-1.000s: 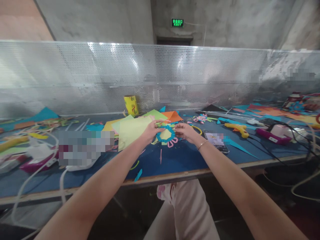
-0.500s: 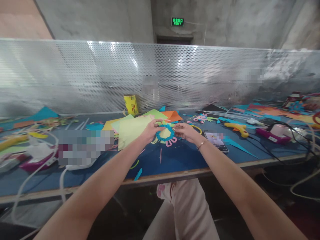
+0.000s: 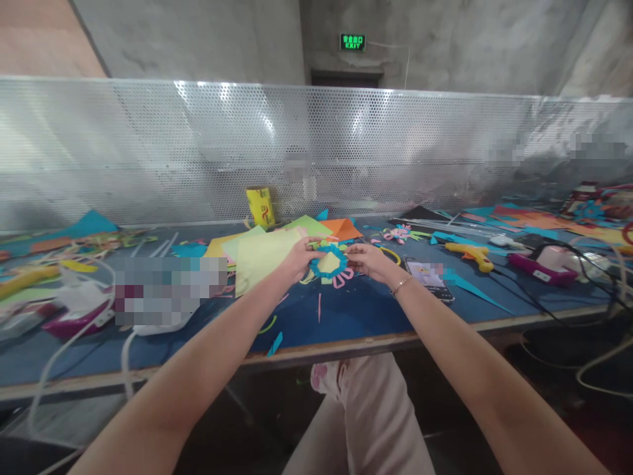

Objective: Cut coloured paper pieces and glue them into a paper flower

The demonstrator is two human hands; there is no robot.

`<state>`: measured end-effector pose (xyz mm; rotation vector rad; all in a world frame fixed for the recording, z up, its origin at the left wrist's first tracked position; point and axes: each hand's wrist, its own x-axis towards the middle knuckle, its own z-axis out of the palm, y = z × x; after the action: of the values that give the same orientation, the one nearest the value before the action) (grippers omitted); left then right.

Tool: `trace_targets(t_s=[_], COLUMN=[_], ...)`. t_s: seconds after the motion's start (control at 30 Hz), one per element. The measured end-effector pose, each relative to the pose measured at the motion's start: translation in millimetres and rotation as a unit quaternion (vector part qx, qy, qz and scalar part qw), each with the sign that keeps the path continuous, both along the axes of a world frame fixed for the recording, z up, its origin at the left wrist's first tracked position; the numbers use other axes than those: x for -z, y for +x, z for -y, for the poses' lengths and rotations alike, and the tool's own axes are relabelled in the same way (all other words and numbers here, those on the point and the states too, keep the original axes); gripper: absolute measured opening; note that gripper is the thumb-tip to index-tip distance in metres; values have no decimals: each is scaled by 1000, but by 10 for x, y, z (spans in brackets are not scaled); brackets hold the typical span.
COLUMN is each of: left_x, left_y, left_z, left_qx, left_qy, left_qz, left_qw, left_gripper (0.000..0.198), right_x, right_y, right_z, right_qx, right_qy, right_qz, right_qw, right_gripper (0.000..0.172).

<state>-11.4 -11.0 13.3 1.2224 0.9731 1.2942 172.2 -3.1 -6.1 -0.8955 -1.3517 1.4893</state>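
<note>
A blue paper ring [image 3: 316, 272] with a pleated edge is held up over the table between my two hands. My left hand [image 3: 299, 258] pinches its left side, and my right hand [image 3: 368, 259] grips its right side with thumb and fingertips. Through the ring's middle pale yellow shows. Small yellow-green paper pieces sit along its top, by my fingers. Below and right of the ring, pink paper loops [image 3: 341, 278] show. To the left of my left hand lies a pale yellow paper sheet [image 3: 257, 260].
A phone [image 3: 428, 280] lies right of my right hand, with a yellow glue gun [image 3: 469, 254] beyond it. Purple power strips [image 3: 539, 272] with trailing cords stand at both sides. A yellow packet [image 3: 260, 207] stands near the perforated metal screen [image 3: 346, 152]. Paper scraps lie about.
The ring has tipped slightly, so its round shape faces me more fully. Both hands keep their hold in nearly the same place.
</note>
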Motion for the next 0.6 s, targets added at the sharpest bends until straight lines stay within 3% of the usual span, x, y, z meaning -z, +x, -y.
trace_targets(t_s=[0.27, 0.47, 0.6], left_x=[35, 55, 43], left_y=[3, -5, -10], left_z=[-45, -57, -36], left_qx=[5, 77, 84], left_qy=[9, 2, -20], left_qz=[13, 33, 49], left_qw=[1000, 996, 995], left_gripper=[47, 36, 31], right_x=[-28, -27, -27], right_y=[-6, -3, 1], right_z=[18, 17, 12], right_qx=[7, 1, 3], right_qy=[-1, 9, 28], right_qz=[7, 10, 0], right_qw=[1000, 1000, 1000], right_gripper=[10, 13, 16])
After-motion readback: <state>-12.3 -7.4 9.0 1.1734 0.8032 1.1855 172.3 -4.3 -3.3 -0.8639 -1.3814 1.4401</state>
